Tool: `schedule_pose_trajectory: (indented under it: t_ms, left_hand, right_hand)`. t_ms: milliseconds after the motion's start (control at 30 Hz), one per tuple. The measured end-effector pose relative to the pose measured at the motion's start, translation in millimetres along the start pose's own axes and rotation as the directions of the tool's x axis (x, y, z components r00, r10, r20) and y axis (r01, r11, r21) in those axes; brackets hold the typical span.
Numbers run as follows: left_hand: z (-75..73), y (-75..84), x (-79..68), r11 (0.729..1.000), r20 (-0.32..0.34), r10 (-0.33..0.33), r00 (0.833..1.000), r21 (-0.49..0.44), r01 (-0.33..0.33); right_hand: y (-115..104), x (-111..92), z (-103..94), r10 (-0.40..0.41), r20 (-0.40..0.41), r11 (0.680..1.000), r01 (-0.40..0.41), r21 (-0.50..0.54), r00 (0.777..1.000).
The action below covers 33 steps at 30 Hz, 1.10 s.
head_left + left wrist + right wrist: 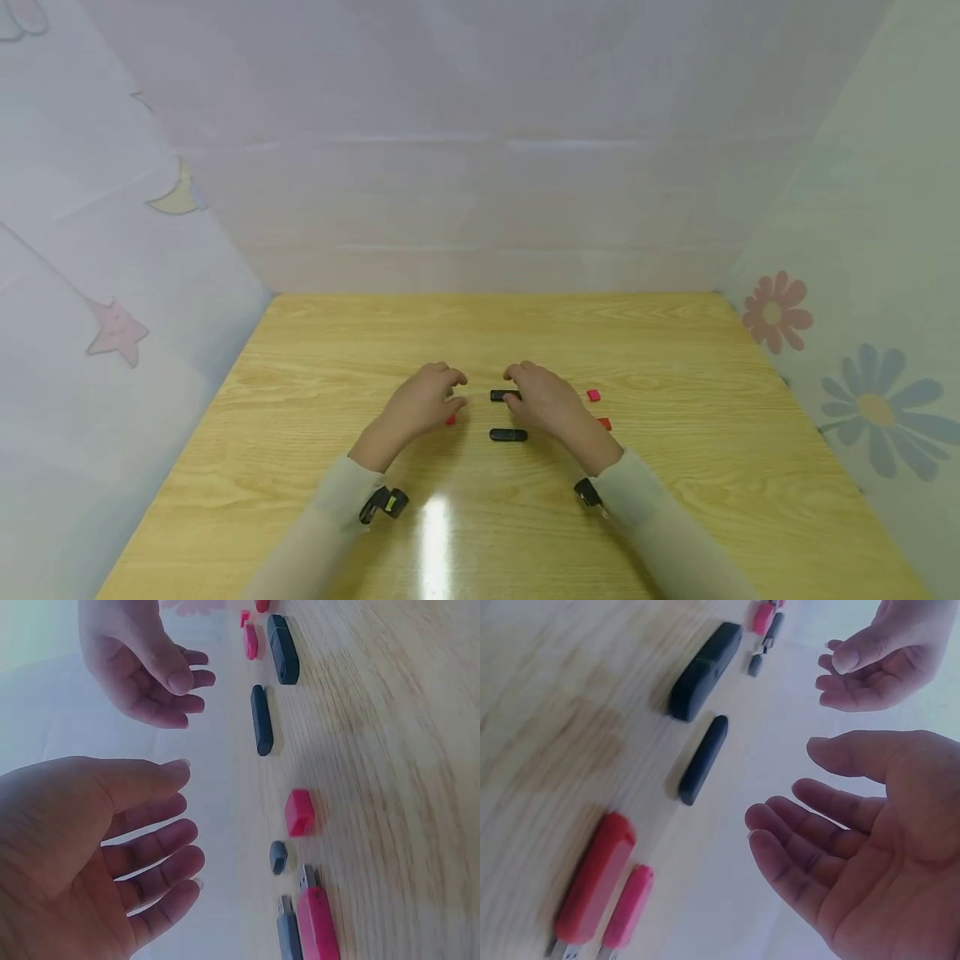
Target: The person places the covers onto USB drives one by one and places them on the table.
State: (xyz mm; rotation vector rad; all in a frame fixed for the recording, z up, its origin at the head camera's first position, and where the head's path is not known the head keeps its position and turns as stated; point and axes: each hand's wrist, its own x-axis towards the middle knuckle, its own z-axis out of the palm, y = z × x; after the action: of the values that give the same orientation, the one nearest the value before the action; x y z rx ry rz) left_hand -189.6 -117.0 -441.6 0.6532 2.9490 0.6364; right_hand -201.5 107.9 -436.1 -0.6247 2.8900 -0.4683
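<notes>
My left hand (423, 400) hovers over the table with fingers relaxed and nothing in them. Near it in the left wrist view lie a pinkish-red USB stick (318, 919) and a grey USB stick (289, 934), metal plugs bare, with a red cap (299, 812) and a grey cap (278, 857) by them. My right hand (551, 404), also loosely curved and holding nothing, hangs above the table. Between the hands are two black USB sticks, the nearer one (508, 435) and the farther one (502, 396). A red USB stick (594, 881) and a pink one (628, 904) lie uncapped by my right hand.
The wooden table (480, 333) meets a pale back wall (480, 208). Patterned side walls (112, 250) stand at left and right. Dark wrist cameras sit on both sleeves, the left camera (384, 503) more visible than the right camera (588, 492).
</notes>
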Motion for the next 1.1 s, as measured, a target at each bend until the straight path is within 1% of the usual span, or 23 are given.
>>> schedule_pose_trajectory:
  t_ms: [267, 467, 533, 667, 900, 1100]
  left_hand:
    - [-1.4, -8.0, -11.8, 1.000, 0.005, 0.010, 1.000, 0.013, -0.010]
    - [-1.5, -11.8, -20.0, 1.000, 0.014, -0.014, 1.000, 0.007, 0.014]
    - [-2.9, -12.7, -22.9, 1.000, 0.019, -0.020, 1.000, 0.000, 0.020]
    - [-4.4, -16.2, -27.5, 1.000, 0.009, -0.019, 1.000, -0.013, 0.019]
    - [-2.6, -26.3, -35.4, 0.999, 0.008, -0.035, 0.999, 0.026, 0.035]
    - [-2.9, -33.2, -39.3, 0.998, 0.012, -0.044, 0.999, 0.037, 0.043]
  right_hand:
    - [-11.3, -4.1, -5.1, -0.025, 0.027, 0.999, 0.024, 0.033, 0.999]
    - [-19.0, -4.0, -2.0, -0.049, 0.040, 0.999, 0.049, 0.013, 0.998]
    - [-21.2, -4.4, -0.7, -0.061, 0.046, 0.998, 0.060, 0.016, 0.997]
    - [-26.2, -4.9, 2.0, -0.064, 0.056, 0.998, 0.063, 0.028, 0.996]
    - [-35.6, -3.2, 6.7, -0.073, 0.094, 0.997, 0.073, 0.002, 0.993]
    - [-39.7, -1.6, 10.9, -0.087, 0.087, 0.996, 0.089, -0.027, 0.992]
